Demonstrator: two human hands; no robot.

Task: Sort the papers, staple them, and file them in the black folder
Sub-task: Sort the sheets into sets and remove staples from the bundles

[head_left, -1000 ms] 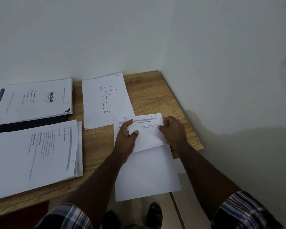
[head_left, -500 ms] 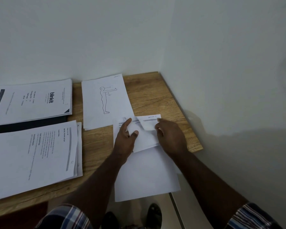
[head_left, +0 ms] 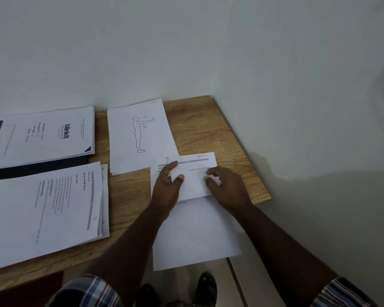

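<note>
While both hands are busy on the loose stack of sheets [head_left: 195, 235] at the right end of the bench [head_left: 220, 138], sorting looks nowhere near finished. That stack hangs well off the near edge of the bench, long axis running toward the person, and its top page [head_left: 192, 182] is folded back on itself so the printed sheet under it shows at the far end.

The left hand [head_left: 167, 187] has that folded page pinched, thumb on top and fingers tucked under the flap. The right hand [head_left: 225, 187] sits on the page's right edge with fingers loosely curled; I can't tell if it's actually gripping or just holding the paper down.

The part that matters next, I'd guess: the other piles all lie to the left of the hands. The figure-drawing pile [head_left: 140, 136] is just beyond the left hand, with the stack's far corner overlapping its near corner. The task-setup pile [head_left: 42, 211] and the blinkit pile [head_left: 40, 134] are further left. So the left hand is the nearer one for carrying the page over, probably sideways across its own arm.

The black folder [head_left: 38, 168] seems to be the dark strip poking out between those two left piles, mostly buried. No stapler in view.
</note>
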